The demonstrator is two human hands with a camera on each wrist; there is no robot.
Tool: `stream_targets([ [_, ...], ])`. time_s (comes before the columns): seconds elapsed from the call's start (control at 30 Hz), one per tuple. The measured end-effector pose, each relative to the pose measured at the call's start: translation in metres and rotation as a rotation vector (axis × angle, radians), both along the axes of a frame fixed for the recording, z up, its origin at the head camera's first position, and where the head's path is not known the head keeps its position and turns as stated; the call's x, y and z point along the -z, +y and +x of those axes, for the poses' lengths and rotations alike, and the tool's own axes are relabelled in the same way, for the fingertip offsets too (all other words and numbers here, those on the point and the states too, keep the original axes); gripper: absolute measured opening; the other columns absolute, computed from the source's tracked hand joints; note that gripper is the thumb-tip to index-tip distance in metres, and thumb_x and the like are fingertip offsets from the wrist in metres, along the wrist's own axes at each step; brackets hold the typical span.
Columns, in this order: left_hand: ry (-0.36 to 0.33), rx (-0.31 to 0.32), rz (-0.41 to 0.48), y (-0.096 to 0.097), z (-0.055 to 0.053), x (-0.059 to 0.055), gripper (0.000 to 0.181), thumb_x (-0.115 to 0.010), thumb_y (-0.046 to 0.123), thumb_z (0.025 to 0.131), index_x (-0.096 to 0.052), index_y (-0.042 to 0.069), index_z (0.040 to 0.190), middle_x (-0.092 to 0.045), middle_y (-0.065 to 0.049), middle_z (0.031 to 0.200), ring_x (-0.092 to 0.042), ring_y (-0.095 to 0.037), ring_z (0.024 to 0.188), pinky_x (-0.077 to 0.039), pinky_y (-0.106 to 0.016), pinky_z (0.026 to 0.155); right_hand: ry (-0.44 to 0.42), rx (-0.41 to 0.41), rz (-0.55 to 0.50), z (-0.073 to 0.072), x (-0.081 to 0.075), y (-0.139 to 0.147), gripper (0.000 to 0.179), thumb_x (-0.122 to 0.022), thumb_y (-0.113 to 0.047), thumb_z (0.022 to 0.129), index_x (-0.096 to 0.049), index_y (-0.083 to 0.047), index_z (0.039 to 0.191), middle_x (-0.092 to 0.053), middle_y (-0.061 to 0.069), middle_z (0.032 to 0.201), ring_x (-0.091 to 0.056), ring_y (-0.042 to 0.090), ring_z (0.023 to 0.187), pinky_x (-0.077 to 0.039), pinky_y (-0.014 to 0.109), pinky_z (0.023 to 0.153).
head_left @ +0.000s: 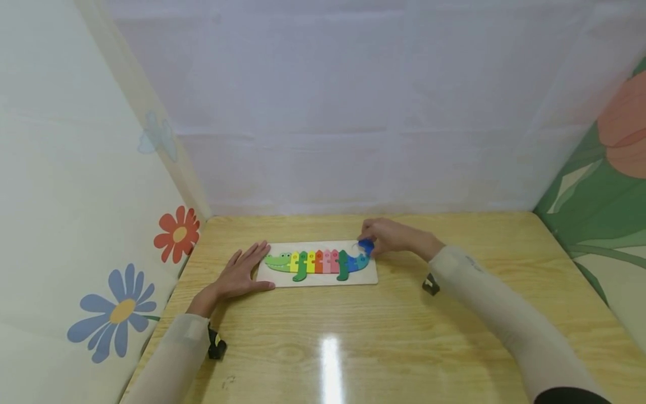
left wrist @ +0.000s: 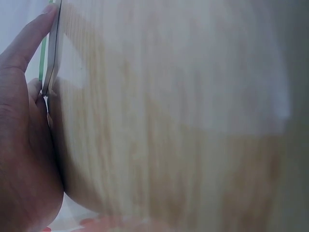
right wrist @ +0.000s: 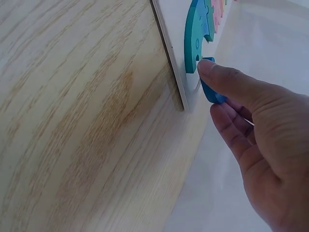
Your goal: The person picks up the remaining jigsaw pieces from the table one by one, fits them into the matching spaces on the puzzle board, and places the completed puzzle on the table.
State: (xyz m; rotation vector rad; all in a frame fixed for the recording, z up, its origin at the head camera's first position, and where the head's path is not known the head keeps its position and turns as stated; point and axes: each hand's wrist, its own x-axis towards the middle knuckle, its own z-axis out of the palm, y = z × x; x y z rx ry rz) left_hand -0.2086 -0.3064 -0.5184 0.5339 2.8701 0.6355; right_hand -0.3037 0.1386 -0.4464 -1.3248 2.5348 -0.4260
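A white puzzle board (head_left: 282,280) lies on the wooden table, bearing a crocodile made of colourful interlocking pieces, with a green head (head_left: 277,262) at the left. My right hand (head_left: 391,235) pinches a dark blue puzzle piece (head_left: 367,246) between thumb and fingers at the board's upper right corner. In the right wrist view this blue piece (right wrist: 212,89) is tilted, close beside the teal tail piece (right wrist: 193,43). On the board's left end rests my left hand (head_left: 241,275), fingers spread, fingertips on the upper left corner and thumb by the lower edge.
The wooden table (head_left: 282,342) extends around the board, meeting a white cloth wall (head_left: 313,140) at the back. Flower-printed panels stand at left and right. Black wrist-camera mounts (head_left: 217,345) hang under both forearms.
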Motion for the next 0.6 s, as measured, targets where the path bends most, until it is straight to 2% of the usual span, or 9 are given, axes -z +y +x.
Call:
stream_targets([
  [0.23,-0.002,0.002,-0.003,0.000,0.000,-0.001,0.112,-0.075,0.065,0.088,-0.023,0.008,0.169,-0.016,-0.014,0.177,-0.009,-0.039,0.164,0.000,-0.067,0.127,-0.013,0.002,0.026,-0.001,-0.002,-0.007,0.051,-0.090,-0.015,0.086,-0.073,0.001,0.132,-0.067,0.010,0.117,-0.065,0.022,0.105,-0.058,0.039,0.095],
  [0.6,0.000,-0.001,-0.003,0.000,0.001,0.000,0.112,-0.075,0.065,0.088,-0.023,0.008,0.169,-0.016,-0.014,0.177,-0.009,-0.038,0.164,0.000,-0.066,0.127,0.034,-0.040,0.060,-0.002,-0.001,-0.013,0.047,-0.087,-0.011,0.088,-0.074,-0.001,0.132,-0.066,0.010,0.117,-0.062,0.017,0.100,-0.057,0.035,0.090],
])
